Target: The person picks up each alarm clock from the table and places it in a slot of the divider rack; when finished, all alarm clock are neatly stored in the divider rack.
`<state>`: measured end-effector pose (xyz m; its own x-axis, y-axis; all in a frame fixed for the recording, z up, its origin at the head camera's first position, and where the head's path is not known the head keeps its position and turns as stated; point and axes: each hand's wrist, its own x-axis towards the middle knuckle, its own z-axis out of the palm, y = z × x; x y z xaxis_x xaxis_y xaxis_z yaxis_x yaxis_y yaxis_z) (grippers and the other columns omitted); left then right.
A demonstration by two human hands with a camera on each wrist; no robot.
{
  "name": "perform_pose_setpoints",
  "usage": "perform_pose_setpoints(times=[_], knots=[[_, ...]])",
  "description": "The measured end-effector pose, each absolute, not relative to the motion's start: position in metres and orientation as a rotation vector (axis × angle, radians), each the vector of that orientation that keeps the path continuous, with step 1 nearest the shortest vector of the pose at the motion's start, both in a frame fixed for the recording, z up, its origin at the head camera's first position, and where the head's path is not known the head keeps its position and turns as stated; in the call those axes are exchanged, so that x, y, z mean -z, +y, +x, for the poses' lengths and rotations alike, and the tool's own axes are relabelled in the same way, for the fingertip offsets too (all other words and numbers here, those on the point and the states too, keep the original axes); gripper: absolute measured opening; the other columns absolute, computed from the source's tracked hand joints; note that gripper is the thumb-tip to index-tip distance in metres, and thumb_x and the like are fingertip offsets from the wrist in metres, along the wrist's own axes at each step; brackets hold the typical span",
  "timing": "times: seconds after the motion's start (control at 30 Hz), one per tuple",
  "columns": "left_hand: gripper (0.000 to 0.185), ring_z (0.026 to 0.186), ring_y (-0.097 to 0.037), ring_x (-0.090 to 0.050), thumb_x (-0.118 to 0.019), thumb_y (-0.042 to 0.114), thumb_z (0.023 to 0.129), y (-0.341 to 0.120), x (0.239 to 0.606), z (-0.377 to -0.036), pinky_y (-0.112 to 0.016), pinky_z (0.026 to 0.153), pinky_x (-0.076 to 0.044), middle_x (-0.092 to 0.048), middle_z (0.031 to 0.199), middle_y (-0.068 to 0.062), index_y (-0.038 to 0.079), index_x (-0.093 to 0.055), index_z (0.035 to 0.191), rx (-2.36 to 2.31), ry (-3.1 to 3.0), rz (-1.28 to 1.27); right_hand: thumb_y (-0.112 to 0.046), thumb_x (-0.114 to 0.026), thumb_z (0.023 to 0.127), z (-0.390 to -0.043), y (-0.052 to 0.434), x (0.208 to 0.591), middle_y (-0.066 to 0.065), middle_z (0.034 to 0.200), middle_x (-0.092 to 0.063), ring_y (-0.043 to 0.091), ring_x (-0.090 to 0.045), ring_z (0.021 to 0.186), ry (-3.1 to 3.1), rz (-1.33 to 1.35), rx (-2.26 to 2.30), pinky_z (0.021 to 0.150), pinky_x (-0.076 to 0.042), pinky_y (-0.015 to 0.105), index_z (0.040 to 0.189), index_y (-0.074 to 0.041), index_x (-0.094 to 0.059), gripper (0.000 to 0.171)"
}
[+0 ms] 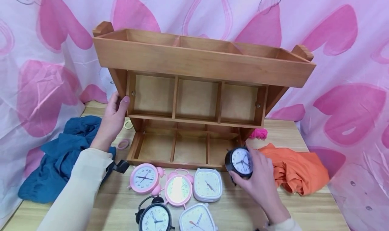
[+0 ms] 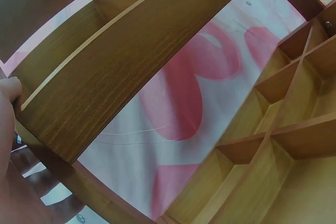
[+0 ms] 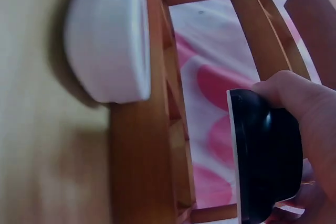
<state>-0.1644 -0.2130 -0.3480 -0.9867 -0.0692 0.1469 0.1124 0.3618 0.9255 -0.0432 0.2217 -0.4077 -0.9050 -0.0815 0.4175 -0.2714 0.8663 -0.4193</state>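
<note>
A tiered wooden shelf (image 1: 197, 60) with divided compartments stands on the table. Its left side is gripped by my left hand (image 1: 112, 119), thumb in front; the left wrist view shows this hand at the side board (image 2: 100, 198). In my right hand (image 1: 258, 177) is a black alarm clock (image 1: 241, 160), held in front of the lowest tier's right compartment, dial facing up toward me. The right wrist view shows the black clock's side (image 3: 268, 156) under my thumb. Nearby on the table lie pink alarm clocks (image 1: 144, 178), white square clocks (image 1: 208, 184) and another black alarm clock (image 1: 155, 218).
Blue cloth (image 1: 65, 156) is bunched on the left, orange cloth (image 1: 299, 170) on the right. A bright pink bundle (image 1: 259, 133) lies behind the orange cloth. Two small rings, one pink (image 1: 123, 144), lie left of the shelf. A heart-patterned curtain (image 1: 343, 55) hangs behind.
</note>
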Motion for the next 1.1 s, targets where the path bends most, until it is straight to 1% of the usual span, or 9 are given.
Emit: perform_pose_setpoints(times=[0.1, 0.2, 0.37, 0.53, 0.7, 0.9, 1.0, 1.1], knots=[[0.063, 0.145, -0.034, -0.029, -0.036, 0.051, 0.103, -0.212, 0.348, -0.163, -0.059, 0.116, -0.028, -0.029, 0.158, -0.012, 0.019, -0.022, 0.155, 1.691, -2.459, -0.040, -0.038, -0.088, 0.065, -0.068, 0.218, 0.405, 0.022, 0.128, -0.056, 0.036, -0.047, 0.110, -2.712, 0.260, -0.671, 0.086, -0.034, 0.045, 0.139, 0.003, -0.046, 0.094], [0.063, 0.145, -0.034, -0.029, -0.036, 0.053, 0.103, -0.210, 0.349, -0.163, -0.059, 0.116, -0.028, -0.029, 0.158, -0.011, 0.019, -0.022, 0.155, 1.696, -2.472, -0.046, -0.040, -0.086, 0.068, -0.088, 0.215, 0.407, 0.022, 0.133, -0.054, 0.037, -0.047, 0.115, -2.788, 0.256, -0.630, 0.093, -0.036, 0.051, 0.140, 0.001, -0.045, 0.093], [0.063, 0.145, -0.034, -0.028, -0.035, 0.052, 0.103, -0.209, 0.349, -0.162, -0.060, 0.116, -0.028, -0.028, 0.158, -0.011, 0.019, -0.020, 0.156, 1.688, -2.486, -0.058, -0.042, -0.085, 0.070, -0.106, 0.214, 0.419, 0.023, 0.134, -0.052, 0.038, -0.047, 0.119, -2.836, 0.243, -0.603, 0.101, -0.034, 0.055, 0.141, 0.001, -0.044, 0.093], [0.063, 0.146, -0.036, -0.027, -0.034, 0.050, 0.104, -0.211, 0.349, -0.161, -0.062, 0.116, -0.027, -0.026, 0.159, -0.012, 0.019, -0.018, 0.156, 1.673, -2.495, -0.066, -0.042, -0.085, 0.070, -0.112, 0.212, 0.432, 0.024, 0.133, -0.055, 0.044, -0.045, 0.119, -2.848, 0.207, -0.639, 0.101, -0.035, 0.056, 0.140, 0.000, -0.045, 0.091], [0.064, 0.147, -0.036, -0.025, -0.033, 0.051, 0.104, -0.212, 0.348, -0.161, -0.063, 0.115, -0.026, -0.024, 0.161, -0.012, 0.020, -0.015, 0.157, 1.668, -2.500, -0.069, -0.045, -0.084, 0.071, -0.115, 0.208, 0.437, 0.024, 0.132, -0.057, 0.048, -0.044, 0.121, -2.864, 0.181, -0.645, 0.102, -0.036, 0.057, 0.140, -0.002, -0.046, 0.090], [0.065, 0.148, -0.034, -0.025, -0.034, 0.053, 0.103, -0.212, 0.346, -0.161, -0.062, 0.116, -0.025, -0.023, 0.161, -0.010, 0.021, -0.015, 0.157, 1.669, -2.505, -0.067, -0.045, -0.084, 0.073, -0.116, 0.206, 0.437, 0.024, 0.132, -0.057, 0.047, -0.045, 0.122, -2.868, 0.183, -0.642, 0.103, -0.034, 0.057, 0.139, -0.002, -0.047, 0.087], [0.066, 0.147, -0.036, -0.024, -0.034, 0.054, 0.103, -0.212, 0.345, -0.160, -0.063, 0.116, -0.025, -0.023, 0.161, -0.011, 0.021, -0.015, 0.157, 1.667, -2.505, -0.064, -0.041, -0.084, 0.075, -0.116, 0.206, 0.436, 0.023, 0.134, -0.056, 0.044, -0.048, 0.123, -2.863, 0.206, -0.665, 0.105, -0.036, 0.057, 0.138, -0.002, -0.050, 0.082], [0.066, 0.147, -0.036, -0.025, -0.033, 0.053, 0.103, -0.212, 0.345, -0.159, -0.064, 0.115, -0.025, -0.023, 0.161, -0.012, 0.020, -0.015, 0.157, 1.667, -2.505, -0.061, -0.036, -0.084, 0.077, -0.115, 0.208, 0.433, 0.024, 0.135, -0.055, 0.043, -0.051, 0.123, -2.876, 0.243, -0.688, 0.105, -0.041, 0.057, 0.137, -0.001, -0.052, 0.076]])
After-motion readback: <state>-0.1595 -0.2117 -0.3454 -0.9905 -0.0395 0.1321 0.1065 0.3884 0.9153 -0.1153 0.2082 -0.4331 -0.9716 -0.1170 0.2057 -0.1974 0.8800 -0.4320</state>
